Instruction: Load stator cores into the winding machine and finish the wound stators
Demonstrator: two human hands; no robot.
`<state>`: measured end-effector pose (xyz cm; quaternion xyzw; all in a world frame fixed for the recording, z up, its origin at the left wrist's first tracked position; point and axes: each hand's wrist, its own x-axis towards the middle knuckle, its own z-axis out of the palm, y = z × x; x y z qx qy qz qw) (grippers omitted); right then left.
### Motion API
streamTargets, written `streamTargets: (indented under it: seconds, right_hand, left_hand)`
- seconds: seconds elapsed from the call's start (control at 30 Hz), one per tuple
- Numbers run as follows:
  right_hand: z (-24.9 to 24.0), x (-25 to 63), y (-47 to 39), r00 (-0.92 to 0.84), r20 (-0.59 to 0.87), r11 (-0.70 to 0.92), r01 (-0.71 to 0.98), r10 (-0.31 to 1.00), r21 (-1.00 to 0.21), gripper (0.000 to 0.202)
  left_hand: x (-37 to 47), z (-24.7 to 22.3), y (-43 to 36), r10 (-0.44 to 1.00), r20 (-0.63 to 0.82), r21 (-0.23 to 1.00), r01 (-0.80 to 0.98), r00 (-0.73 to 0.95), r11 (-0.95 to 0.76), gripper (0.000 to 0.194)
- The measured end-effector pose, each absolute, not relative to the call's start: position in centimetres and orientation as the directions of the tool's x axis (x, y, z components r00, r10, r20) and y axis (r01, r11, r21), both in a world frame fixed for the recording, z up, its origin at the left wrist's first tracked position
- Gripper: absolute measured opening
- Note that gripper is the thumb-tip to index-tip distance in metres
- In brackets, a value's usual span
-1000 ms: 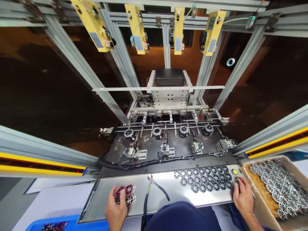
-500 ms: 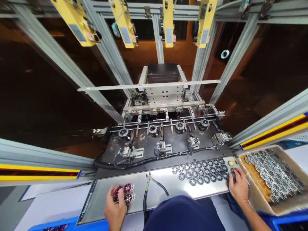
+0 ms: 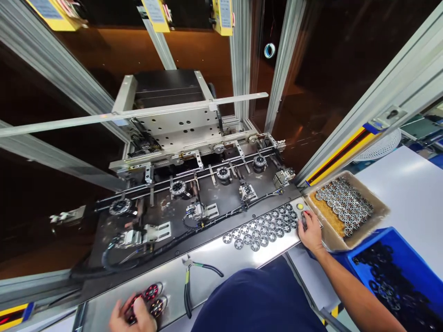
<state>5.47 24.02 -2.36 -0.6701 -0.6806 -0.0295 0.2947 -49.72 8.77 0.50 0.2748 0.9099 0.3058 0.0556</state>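
On the steel ledge (image 3: pixel 235 267) before me, red-and-black spoked discs (image 3: pixel 151 291) lie under and just right of the half-curled left hand (image 3: pixel 134 317), its hold unclear, while the bent right hand (image 3: pixel 312 233) sits well apart beside a yellow button (image 3: pixel 300 206), its grip hidden.

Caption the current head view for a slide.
Left hand at red-and-black discs, right hand beside a yellow button, pliers lying between them on a metal ledge.
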Motion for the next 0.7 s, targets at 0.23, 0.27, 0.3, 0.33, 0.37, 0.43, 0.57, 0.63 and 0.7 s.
streamTargets:
  seconds: [0.23,0.27,0.3,0.33,0.37,0.43,0.57,0.63,0.7]
  right_hand:
    - [-2.7,5.6,24.2,0.064,0.472,0.12,0.929,0.879,-0.35,0.039]
    - [-2.7,5.6,24.3,0.058,0.479,0.129,0.929,0.876,-0.348,0.039]
    - [-2.7,5.6,24.3,0.051,0.487,0.138,0.928,0.872,-0.345,0.039]
    - [-2.7,5.7,24.4,0.044,0.494,0.147,0.928,0.868,-0.341,0.039]
    - [-2.7,5.8,24.6,0.038,0.5,0.154,0.929,0.865,-0.337,0.039]
    - [-2.6,5.9,24.8,0.025,0.509,0.166,0.931,0.86,-0.326,0.04]
    - [-2.8,6.2,25.1,0.003,0.526,0.184,0.935,0.85,-0.303,0.043]
    - [-2.9,6.4,25.2,-0.011,0.535,0.196,0.937,0.845,-0.29,0.045]
    - [-3.1,6.7,25.3,-0.03,0.542,0.209,0.939,0.84,-0.272,0.046]
  left_hand:
    - [-50.0,-0.1,8.8,0.533,0.097,0.6,0.477,-0.84,0.643,0.076]
    - [-50.1,-0.2,8.9,0.535,0.102,0.61,0.478,-0.839,0.633,0.074]
    - [-50.1,-0.4,8.9,0.536,0.108,0.621,0.477,-0.838,0.622,0.072]
    - [-50.1,-0.5,8.9,0.534,0.116,0.632,0.477,-0.838,0.611,0.071]
    - [-50.1,-0.6,8.9,0.533,0.123,0.642,0.477,-0.837,0.601,0.07]
    - [-50.1,-0.9,8.9,0.527,0.134,0.657,0.473,-0.839,0.587,0.069]
    - [-50.2,-1.3,8.9,0.526,0.135,0.679,0.465,-0.839,0.568,0.067]
    - [-50.2,-1.5,8.9,0.529,0.138,0.689,0.464,-0.838,0.556,0.066]
    - [-50.2,-1.6,8.9,0.529,0.145,0.699,0.465,-0.836,0.544,0.064]
